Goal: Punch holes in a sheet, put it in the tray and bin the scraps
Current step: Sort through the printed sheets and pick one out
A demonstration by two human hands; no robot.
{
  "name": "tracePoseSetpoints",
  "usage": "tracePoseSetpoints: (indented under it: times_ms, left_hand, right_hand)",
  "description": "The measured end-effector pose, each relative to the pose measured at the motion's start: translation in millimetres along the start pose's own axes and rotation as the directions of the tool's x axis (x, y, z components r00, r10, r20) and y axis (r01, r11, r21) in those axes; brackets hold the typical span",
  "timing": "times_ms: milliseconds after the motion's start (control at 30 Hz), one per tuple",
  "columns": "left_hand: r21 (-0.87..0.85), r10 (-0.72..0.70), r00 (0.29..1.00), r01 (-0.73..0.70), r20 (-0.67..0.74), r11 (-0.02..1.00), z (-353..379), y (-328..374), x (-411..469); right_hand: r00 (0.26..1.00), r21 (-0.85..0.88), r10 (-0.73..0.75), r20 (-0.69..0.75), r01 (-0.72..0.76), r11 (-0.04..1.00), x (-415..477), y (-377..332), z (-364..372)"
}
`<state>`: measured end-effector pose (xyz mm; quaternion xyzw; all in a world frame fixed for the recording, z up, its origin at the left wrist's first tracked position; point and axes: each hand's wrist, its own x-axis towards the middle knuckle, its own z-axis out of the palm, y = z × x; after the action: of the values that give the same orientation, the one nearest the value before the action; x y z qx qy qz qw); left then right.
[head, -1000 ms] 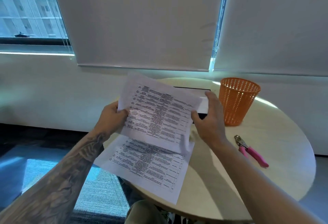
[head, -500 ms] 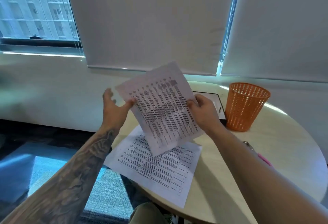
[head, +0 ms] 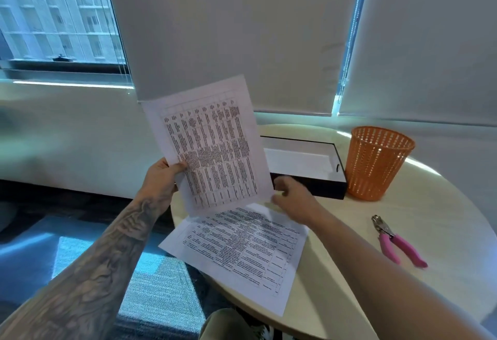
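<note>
A printed sheet is held upright above the round table, turned so its text lines run vertically. My left hand pinches its left edge with thumb on the front. My right hand is at the sheet's lower right corner, fingers loosely curled; whether it still touches the paper is unclear. A second printed sheet lies flat on the table below, overhanging the near edge. The black tray with a white inside sits behind the sheet. An orange mesh bin stands to its right. A pink-handled hole punch lies right of my forearm.
The round beige table ends close to my body and curves away at right. A wall with drawn blinds stands right behind the tray and bin. Blue-grey carpet lies to the left, below the table edge.
The held sheet has been turned from lying tilted to standing nearly upright. My right hand has slid from its right edge down to the bottom corner. The view has shifted left.
</note>
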<state>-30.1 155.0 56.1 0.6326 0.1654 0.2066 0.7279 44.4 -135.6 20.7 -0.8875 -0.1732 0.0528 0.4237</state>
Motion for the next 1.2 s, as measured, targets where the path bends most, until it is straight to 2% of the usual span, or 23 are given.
tracePoseSetpoints:
  times_ms: [100, 167, 200, 300, 567, 700, 867, 967, 1033, 1200]
  left_hand:
    - [-0.019, 0.017, 0.998, -0.018, -0.053, 1.0, -1, 1, 2]
    - [-0.03, 0.015, 0.997, -0.017, -0.08, 0.999, 0, 1, 2]
    - [-0.025, 0.016, 0.996, -0.019, -0.091, 1.0, -1, 2, 2]
    - [-0.006, 0.028, 0.989, -0.029, -0.145, 1.0, -5, 1, 5]
    - [0.001, 0.05, 0.924, -0.054, -0.379, 0.999, -14, 0, 11]
    - [0.016, 0.055, 0.896, -0.053, -0.44, 0.998, -14, -5, 8]
    - [0.048, 0.048, 0.903, -0.03, -0.428, 0.998, -12, -14, 7]
    - [0.095, 0.014, 0.964, 0.011, -0.266, 0.995, 2, -18, 2]
    - [0.144, -0.032, 0.992, 0.05, -0.125, 0.988, 12, -20, -1]
    - [0.15, -0.127, 0.982, 0.106, 0.139, 0.983, 46, -21, -15]
  right_hand:
    - [0.991, -0.268, -0.009, 0.135, 0.045, 0.962, -9, 15, 19]
    - [0.99, -0.475, -0.032, 0.136, 0.093, 0.875, -12, 22, 27]
    - [0.991, -0.525, -0.044, 0.128, 0.105, 0.844, -12, 24, 28]
    - [0.992, -0.524, -0.031, 0.124, 0.092, 0.847, -11, 26, 19]
    - [0.968, -0.452, 0.185, 0.17, -0.09, 0.888, -11, 25, -23]
    - [0.983, -0.335, 0.118, 0.141, -0.065, 0.94, -19, 33, -40]
    - [0.995, 0.035, 0.034, 0.089, -0.037, 0.999, -27, 36, -64]
    - [0.998, 0.308, 0.055, 0.025, -0.06, 0.95, -27, 36, -72]
    - [0.998, 0.42, 0.06, -0.022, -0.045, 0.906, -27, 35, -73]
    - [0.986, 0.605, 0.104, -0.127, -0.006, 0.796, -26, 35, -70]
